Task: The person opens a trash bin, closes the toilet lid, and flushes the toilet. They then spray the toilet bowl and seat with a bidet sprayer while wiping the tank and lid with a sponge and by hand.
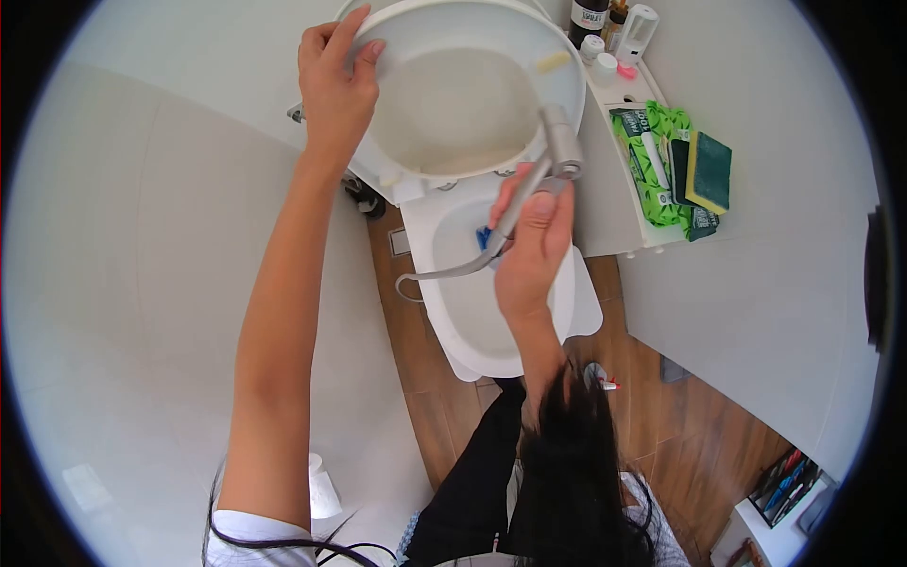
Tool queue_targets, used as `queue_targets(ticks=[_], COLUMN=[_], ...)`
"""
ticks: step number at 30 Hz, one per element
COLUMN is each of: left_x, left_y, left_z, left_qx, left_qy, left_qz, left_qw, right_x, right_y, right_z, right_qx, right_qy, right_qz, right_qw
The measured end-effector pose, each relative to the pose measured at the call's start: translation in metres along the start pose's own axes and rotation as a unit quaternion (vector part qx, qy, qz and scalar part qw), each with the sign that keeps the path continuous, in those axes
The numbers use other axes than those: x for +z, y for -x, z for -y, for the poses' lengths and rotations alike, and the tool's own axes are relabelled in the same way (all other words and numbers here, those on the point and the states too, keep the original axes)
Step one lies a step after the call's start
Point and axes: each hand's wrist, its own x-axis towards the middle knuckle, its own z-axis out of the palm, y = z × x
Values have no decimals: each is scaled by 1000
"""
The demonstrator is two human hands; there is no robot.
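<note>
The white toilet seat (567, 71) is raised, and my left hand (340, 85) holds its upper left edge. In my right hand (539, 236) is a grey handheld sprayer (561, 137), its head pointing up near the seat's right side. A grey hose (453, 271) curves from it across the toilet bowl (472, 321). Something blue (484, 237) shows in the bowl, partly hidden behind my right hand. A pale yellow patch (553, 61) lies at the seat's upper right.
On the right, a narrow white shelf (614, 142) holds bottles (588, 19), a green wipes pack (652, 189) and sponges (709, 172). A toilet roll (323, 487) hangs at lower left. A box of items (786, 487) stands at lower right on the wooden floor (652, 406) side.
</note>
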Motion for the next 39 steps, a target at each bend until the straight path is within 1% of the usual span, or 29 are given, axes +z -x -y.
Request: queue_targets(ticks=[1,2,4,5,6,7,8,9,10,11,13,15,17,19,22,24,25,26,28,31,35,37,38,39], left_x=[1,3,9,8,4,0,1,2,3,6,14,19,21,18,19,19,19,19,18,17,15,14,13,10], left_y=[0,1,3,7,11,16,19,22,24,30,41,45,45,39,32,28,27,26,24,22,21,22,26,30], left_z=[-2,1,6,9,6,2,-2,-6,-9,-11,-11,-9,-11,-14,-16,-18,-19,-19,-20,-16,-13,-3,-1,-2], left_qx=[-8,-8,92,91,96,100,98,86,75,75,64,79,93,75,58,50,43,42,18,27,32,-19,-19,-88], left_qy=[22,21,-35,-35,-118,-201,-201,-172,-143,-145,-54,-73,-93,-66,-69,-73,-75,-77,-67,-58,-75,-35,-35,2], left_qz=[-24,-24,-162,-162,-131,-99,-98,-95,-93,-94,-56,-55,-53,-52,-49,-44,-37,-38,-24,-21,-15,-17,-17,-13], left_qw=[999,999,982,982,980,969,970,977,982,982,995,993,990,994,995,995,996,995,997,998,997,999,999,996], right_x=[-3,-3,-3,-1,4,9,12,14,17,18,20,19,15,9,15,26,28,31,35,32,30,32,31,31], right_y=[-2,-3,-4,-2,0,2,4,5,5,5,4,2,-2,-7,-8,-6,-4,-5,-6,-9,-2,8,10,11], right_z=[1,0,-1,0,0,-1,-1,-1,0,1,2,5,10,12,14,18,20,20,19,17,14,17,16,13], right_qx=[12,13,19,32,33,22,12,13,7,0,-6,-11,-14,-17,-23,-31,-8,-8,-38,-35,-42,36,36,36], right_qy=[5,5,8,16,17,15,13,14,14,13,-3,-17,-26,-23,-39,-9,-16,-17,-29,-30,-14,26,26,27], right_qz=[-22,-21,-4,8,8,39,69,69,105,141,143,144,89,101,118,135,151,153,135,121,138,174,174,170], right_qw=[1000,1000,1000,999,999,999,997,997,994,990,990,989,996,994,992,990,988,988,990,992,989,984,984,984])
